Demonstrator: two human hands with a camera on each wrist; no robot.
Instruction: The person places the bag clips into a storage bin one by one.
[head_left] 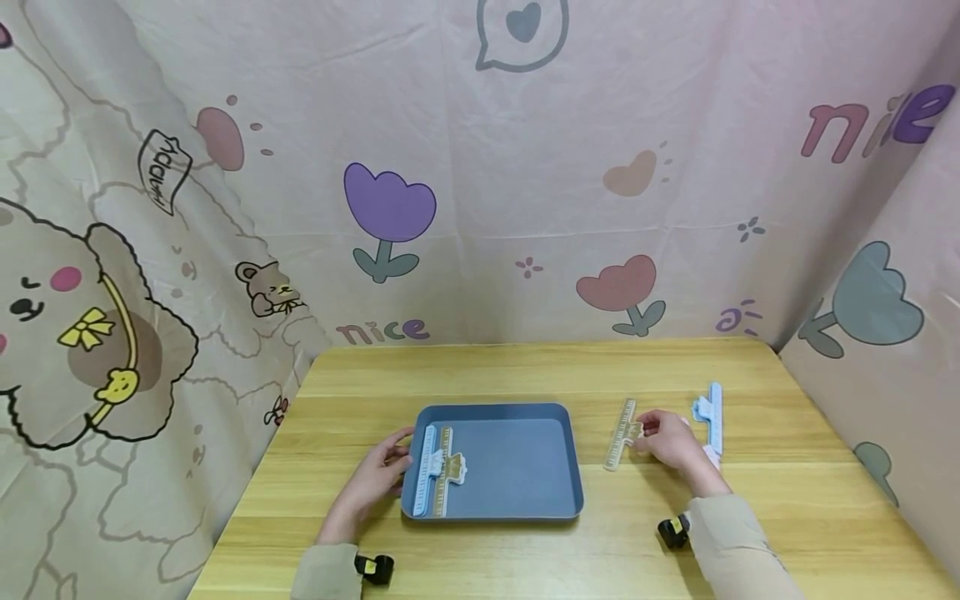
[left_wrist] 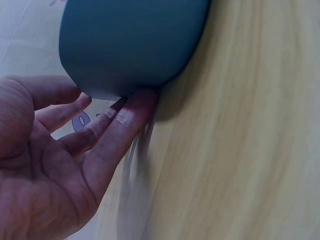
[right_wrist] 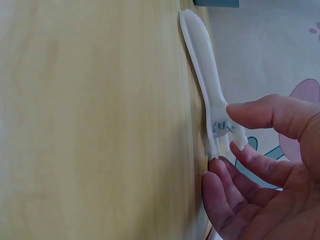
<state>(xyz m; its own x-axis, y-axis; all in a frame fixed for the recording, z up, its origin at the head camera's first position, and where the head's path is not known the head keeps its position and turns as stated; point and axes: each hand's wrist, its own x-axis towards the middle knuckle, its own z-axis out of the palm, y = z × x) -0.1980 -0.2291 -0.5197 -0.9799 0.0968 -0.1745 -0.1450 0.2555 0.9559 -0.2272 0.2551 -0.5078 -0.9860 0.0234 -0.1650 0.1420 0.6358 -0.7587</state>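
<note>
My left hand (head_left: pixel 378 468) rests at the left side of a blue-grey tray (head_left: pixel 517 518), its fingertips against the outer wall. In the left wrist view the thumb is near the rim and a lower finger (left_wrist: pixel 122 122) touches low by the table. My right hand (head_left: pixel 670 440) pinches the handle of a pale, whitish bag clip (head_left: pixel 619 435) that lies on the table, right of the tray. In the right wrist view the thumb (right_wrist: pixel 255 112) and forefinger meet the clip's sprung handle. Inside the tray, at its left end, lie a light blue bag clip (head_left: pixel 424 475) and a brownish clear one (head_left: pixel 442 479).
Beyond my right hand a blue bag clip (head_left: pixel 716 417) lies on the wooden table (head_left: pixel 480 375). A whitish piece (head_left: pixel 712 454), partly hidden by my right wrist, sits at its near end. A printed curtain (head_left: pixel 487 208) hangs behind and along both sides.
</note>
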